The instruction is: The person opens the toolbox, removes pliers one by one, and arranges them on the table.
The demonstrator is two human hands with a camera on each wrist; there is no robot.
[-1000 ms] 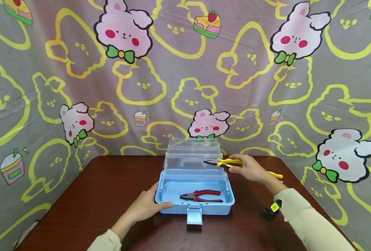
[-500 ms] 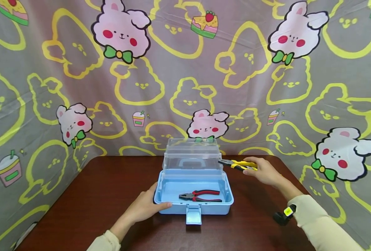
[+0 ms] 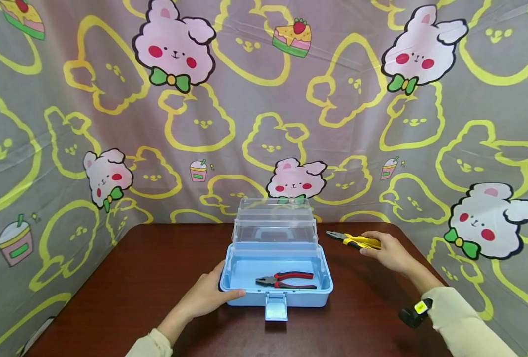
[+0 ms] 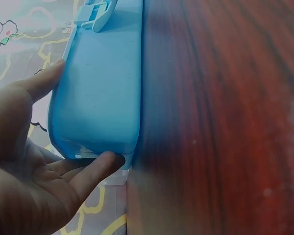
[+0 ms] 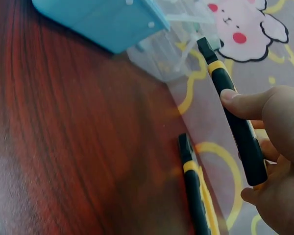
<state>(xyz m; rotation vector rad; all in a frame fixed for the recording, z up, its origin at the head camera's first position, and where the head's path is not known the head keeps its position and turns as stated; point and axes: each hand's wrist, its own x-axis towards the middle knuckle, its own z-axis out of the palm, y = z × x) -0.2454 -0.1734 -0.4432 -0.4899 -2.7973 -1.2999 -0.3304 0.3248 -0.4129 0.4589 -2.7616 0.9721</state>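
Backdrop: Grey cloth [image 3: 246, 74], printed with rabbits, cakes and drink cups, hangs behind the desk and along both sides.
Desk: A dark red-brown desk [image 3: 165, 258] carries the tools and their box.
Toolbox: A light blue toolbox [image 3: 303, 299] sits upright, its clear lid [image 3: 275, 218] raised at the back.
Left hand: The left hand [image 3: 208, 292] grips the toolbox's near left corner, thumb over the front rim, fingers along the side.
Right hand: The right hand [image 3: 389, 252] is clamped on the yellow pliers [image 3: 363, 240], over the desk, right of the toolbox and apart from it.
Second yellow pair: Seen from the right wrist, another pair of yellow-and-black pliers [image 5: 192, 193] lies on the desk near that hand.
Red pliers: The red-handled pliers [image 3: 294, 274] lie inside the toolbox, handles spread.
Latch: The front latch [image 3: 276, 310] hangs down, unfastened.
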